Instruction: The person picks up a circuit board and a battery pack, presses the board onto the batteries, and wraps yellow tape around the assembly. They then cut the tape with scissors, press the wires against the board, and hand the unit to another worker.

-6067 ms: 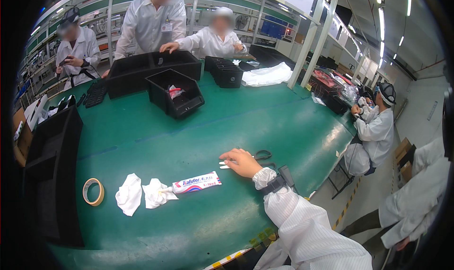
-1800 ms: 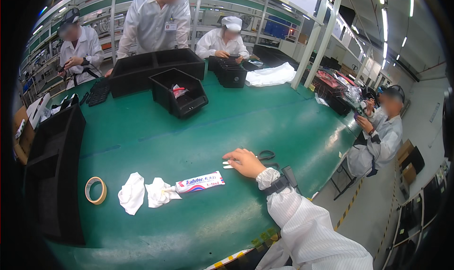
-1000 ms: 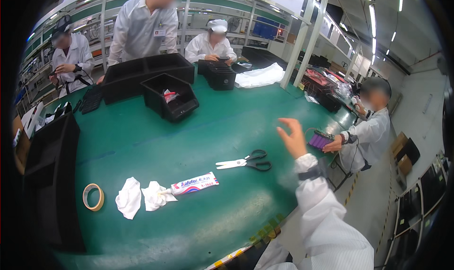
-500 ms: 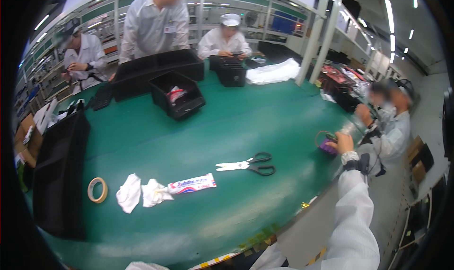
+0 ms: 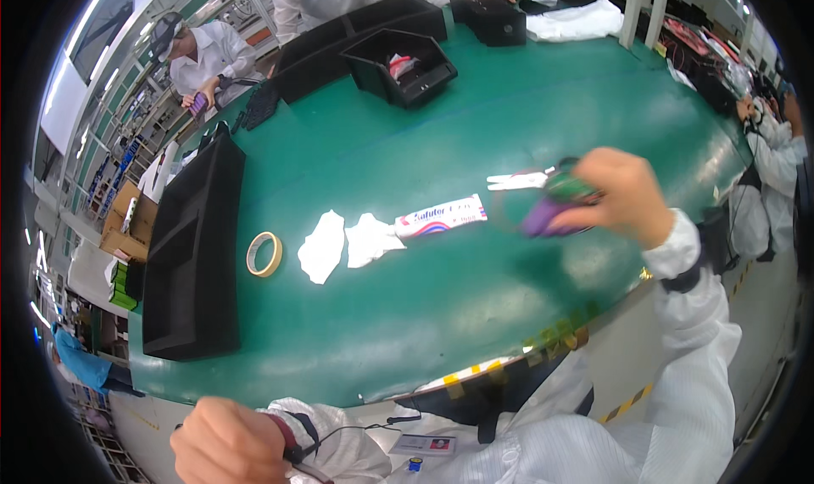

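- Green table [image 5: 483, 289], across mid-frame
- My right hand [image 5: 623, 195], right of centre — fingers grasping a purple pack [image 5: 545, 218] above the tabletop
- My left hand [image 5: 229, 442], lower left — palm hidden, can't tell if it's clenched
- White tube [image 5: 441, 216], centre, blue-and-red lettering
- Badge [image 5: 422, 444], lower centre, small photo, print too tiny to read

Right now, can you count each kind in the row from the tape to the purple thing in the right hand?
Tape roll: 1
Crumpled white scraps: 2
Tube: 1
Scissors: 1
Purple thing in right hand: 1
Total: 6
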Tool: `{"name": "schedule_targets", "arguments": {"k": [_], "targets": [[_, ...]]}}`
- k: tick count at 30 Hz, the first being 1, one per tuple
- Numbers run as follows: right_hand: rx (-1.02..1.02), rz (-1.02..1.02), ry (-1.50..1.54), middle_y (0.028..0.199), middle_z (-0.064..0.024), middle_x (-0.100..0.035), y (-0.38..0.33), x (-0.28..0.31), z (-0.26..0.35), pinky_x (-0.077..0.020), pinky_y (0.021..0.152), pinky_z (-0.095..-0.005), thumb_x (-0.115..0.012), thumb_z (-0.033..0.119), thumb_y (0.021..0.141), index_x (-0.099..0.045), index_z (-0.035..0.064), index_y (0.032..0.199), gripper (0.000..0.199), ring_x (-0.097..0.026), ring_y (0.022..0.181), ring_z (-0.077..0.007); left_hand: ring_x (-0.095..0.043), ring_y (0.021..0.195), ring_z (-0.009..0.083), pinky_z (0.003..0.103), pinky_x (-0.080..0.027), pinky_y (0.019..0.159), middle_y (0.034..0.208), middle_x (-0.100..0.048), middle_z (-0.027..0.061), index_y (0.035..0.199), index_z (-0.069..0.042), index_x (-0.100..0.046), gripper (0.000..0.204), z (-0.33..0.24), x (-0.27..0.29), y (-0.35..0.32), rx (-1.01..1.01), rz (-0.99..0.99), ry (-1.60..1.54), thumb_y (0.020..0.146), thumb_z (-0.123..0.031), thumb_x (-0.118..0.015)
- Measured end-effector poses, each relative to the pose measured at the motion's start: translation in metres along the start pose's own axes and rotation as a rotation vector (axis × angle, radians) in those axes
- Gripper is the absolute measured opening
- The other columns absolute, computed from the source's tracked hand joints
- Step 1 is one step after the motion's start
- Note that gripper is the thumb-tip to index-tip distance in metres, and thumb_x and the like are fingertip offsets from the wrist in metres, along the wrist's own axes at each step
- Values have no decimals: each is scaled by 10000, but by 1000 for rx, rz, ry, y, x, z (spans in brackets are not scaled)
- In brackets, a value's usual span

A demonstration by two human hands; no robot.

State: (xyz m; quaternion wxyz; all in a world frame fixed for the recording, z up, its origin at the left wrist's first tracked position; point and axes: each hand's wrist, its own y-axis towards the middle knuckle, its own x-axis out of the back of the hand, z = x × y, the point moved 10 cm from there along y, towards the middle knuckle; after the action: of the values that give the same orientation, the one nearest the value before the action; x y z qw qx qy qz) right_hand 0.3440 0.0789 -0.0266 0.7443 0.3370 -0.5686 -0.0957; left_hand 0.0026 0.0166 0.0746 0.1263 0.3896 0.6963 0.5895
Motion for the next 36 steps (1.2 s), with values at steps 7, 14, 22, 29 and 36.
{"name": "schedule_targets", "arguments": {"k": [7, 14, 22, 29, 36], "targets": [[311, 251, 195, 736, -57, -583, 3, -100, 122, -485, 637, -360, -788, 448, 687, -565, 74, 776, 444, -610, 758, -239, -455, 328, 110, 237, -329, 379, 434, -514, -14, 560, -61, -576, 703, 14, 13, -57, 214, -166, 347, 1062, -481, -321], [334, 244, 118, 747, -30, -579, -8, -110, 147, -461, 692, -322, -775, 476, 704, -582, 89, 793, 442, -590, 788, -204, -489, 365, 163, 274, -383, 383, 477, -557, 37, 606, 7, -620, 690, 25, 3, -76, 352, -185, 344, 1042, -482, -403], [13, -63, 222, 900, -87, -673, -7, -35, 72, -465, 806, -372, -689, 350, 870, -675, 64, 1007, 317, -615, 906, -263, -602, 787, 174, 268, -458, 757, 898, -657, 112, 960, 41, -608, 350, 93, -7, -94, 824, -358, 549, 1040, -273, -474], [-429, 33, 526, 914, -100, -692, -78, -33, 8, -479, 788, -390, -635, 148, 906, -690, 36, 948, 131, -624, 844, -279, -618, 1029, 269, 355, -458, 930, 1093, -686, 134, 1036, 1, -646, 196, 133, -23, -87, 937, -151, 729, 895, -137, -650], [-357, -193, 563, 907, -71, -696, -84, -33, 55, -497, 743, -366, -727, 87, 827, -725, 58, 952, 128, -622, 841, -262, -663, 931, 316, 360, -525, 784, 1096, -672, 164, 1060, -5, -645, 296, 172, -64, -85, 931, 143, 653, 809, -109, -760]]}}
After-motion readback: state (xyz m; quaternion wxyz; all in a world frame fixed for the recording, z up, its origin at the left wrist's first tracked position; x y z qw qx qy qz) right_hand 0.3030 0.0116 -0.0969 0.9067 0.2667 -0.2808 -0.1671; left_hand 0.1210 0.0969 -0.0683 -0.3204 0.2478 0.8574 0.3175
